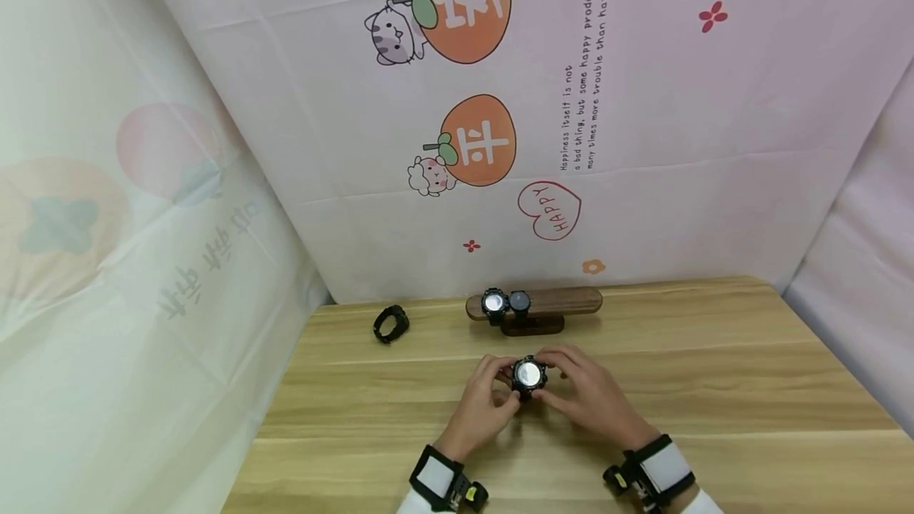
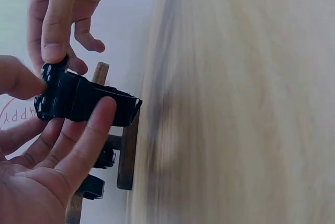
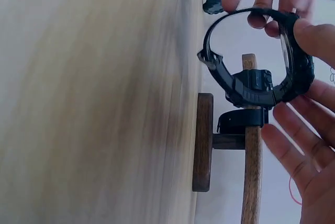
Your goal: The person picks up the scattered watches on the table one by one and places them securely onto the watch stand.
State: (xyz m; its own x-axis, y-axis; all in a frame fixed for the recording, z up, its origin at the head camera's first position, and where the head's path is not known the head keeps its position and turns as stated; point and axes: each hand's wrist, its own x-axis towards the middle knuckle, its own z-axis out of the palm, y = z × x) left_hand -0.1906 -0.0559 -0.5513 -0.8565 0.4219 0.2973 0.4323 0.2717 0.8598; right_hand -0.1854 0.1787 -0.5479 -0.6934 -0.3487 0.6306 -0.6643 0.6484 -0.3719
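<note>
A black wristwatch (image 1: 529, 375) with a bright round face is held above the table between both hands. My left hand (image 1: 484, 407) grips its left side, thumb at the lower edge of the case. From the other side my right hand (image 1: 591, 395) pinches the case between thumb and fingers. In the right wrist view the strap of the watch (image 3: 225, 75) forms a closed loop hanging below the case. The left wrist view shows the watch (image 2: 86, 98) side-on, with a left fingertip (image 2: 104, 111) against the strap.
Behind the hands stands a dark wooden watch stand (image 1: 564, 301), carrying two watches (image 1: 493, 304) on the left part of its bar. Another black watch (image 1: 391, 324) lies at the back left of the wooden table (image 1: 714, 387). A printed cloth (image 1: 643, 205) hangs behind the table.
</note>
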